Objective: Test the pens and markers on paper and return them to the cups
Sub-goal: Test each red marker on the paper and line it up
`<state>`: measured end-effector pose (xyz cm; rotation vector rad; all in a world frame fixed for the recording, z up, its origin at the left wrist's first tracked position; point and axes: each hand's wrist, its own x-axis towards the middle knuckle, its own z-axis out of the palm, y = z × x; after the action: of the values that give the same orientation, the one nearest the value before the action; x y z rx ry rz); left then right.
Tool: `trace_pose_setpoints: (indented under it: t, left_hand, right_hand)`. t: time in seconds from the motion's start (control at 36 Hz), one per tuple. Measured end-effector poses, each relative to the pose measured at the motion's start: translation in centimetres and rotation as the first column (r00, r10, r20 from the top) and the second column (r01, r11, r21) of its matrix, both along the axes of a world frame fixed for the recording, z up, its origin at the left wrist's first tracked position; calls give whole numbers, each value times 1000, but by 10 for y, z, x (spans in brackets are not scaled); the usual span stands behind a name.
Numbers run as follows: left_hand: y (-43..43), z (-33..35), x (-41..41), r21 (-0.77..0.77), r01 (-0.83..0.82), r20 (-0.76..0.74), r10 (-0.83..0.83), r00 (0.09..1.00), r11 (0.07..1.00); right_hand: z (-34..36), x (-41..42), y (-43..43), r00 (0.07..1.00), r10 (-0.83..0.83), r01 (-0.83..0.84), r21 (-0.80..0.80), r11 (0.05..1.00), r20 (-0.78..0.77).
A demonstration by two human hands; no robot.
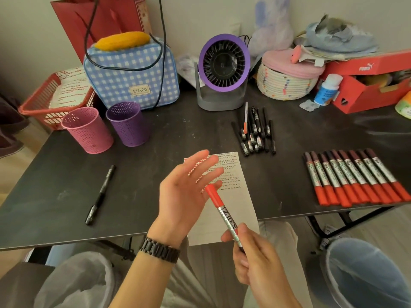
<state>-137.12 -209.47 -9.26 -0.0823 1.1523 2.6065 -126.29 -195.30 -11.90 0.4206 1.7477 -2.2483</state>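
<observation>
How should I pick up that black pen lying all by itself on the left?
Pinch the black pen around the middle of its barrel, coming straight down from above. It lies flat on the table with room along both long sides, so thumb and finger fit either side. The open left hand is probably nearest.

Left hand (pixel 184 192) raised mid-scene, palm turned right, fingers straight and spread. Right hand (pixel 253 261), nearer and rightward, fingers curled, pinches red marker (pixel 224 215) by its near end.
</observation>
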Motion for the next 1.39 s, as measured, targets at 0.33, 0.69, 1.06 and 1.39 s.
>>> trace_pose_setpoints:
  t: [0.33,0.69,1.06,1.39]
  left_hand:
    - [36,8,8,25,-96,197,89,976,995]
    - [46,9,13,-245,-162,204,214,955,956]
    - [21,-13,32,-770,22,-111,-169,979,638]
    - [42,-11,33,-824,74,-196,-405,893,562]
  right_hand:
    - [2,3,-14,998,-39,50,208,977,-55]
    - [7,3,-6,945,69,197,727,658,-319]
    - [26,-33,76,962,-204,221,79,972,-184]
    - [20,-48,78,913,-334,360,82,929,-234]
